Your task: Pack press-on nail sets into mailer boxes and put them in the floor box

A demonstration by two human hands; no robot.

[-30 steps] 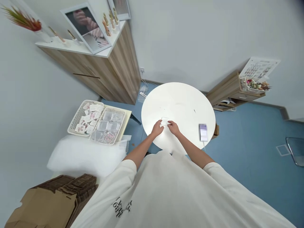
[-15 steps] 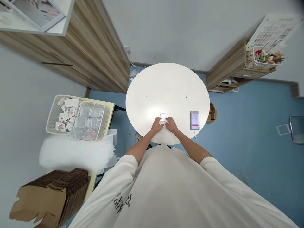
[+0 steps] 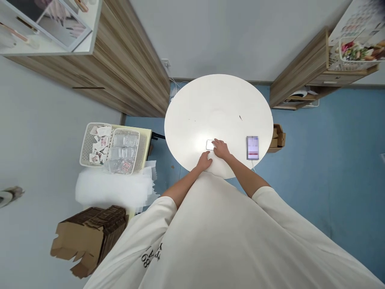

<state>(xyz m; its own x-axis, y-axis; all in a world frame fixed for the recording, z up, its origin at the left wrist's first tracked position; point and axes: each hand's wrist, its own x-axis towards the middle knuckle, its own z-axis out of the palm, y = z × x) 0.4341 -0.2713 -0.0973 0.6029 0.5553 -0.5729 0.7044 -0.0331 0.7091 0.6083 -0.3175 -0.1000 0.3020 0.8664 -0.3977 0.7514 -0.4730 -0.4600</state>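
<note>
A small, flat, clear case with a white face [image 3: 209, 145] lies near the front of the round white table [image 3: 216, 94]; its exact kind is hard to make out. My right hand [image 3: 221, 149] is closed over the case's right end, fingers on top and thumb at the near edge. Just below the near left corner is my left hand [image 3: 204, 161], its forefinger pointing at the case and its thumb apart. I see nothing held in the left hand, though its lower fingers are hidden.
A phone or tablet [image 3: 252, 147] with a cable lies on the table's right side. To the left, a side table bears a white basket [image 3: 86, 148] of printed cards, clear plastic boxes [image 3: 122, 152], white sheets [image 3: 111, 186] and folded cardboard boxes [image 3: 81, 241]. An open carton [image 3: 278, 138] stands at right.
My left hand has come off the case's side and dropped toward my body. My right hand has shifted further over the case. The whole view has turned slightly.
</note>
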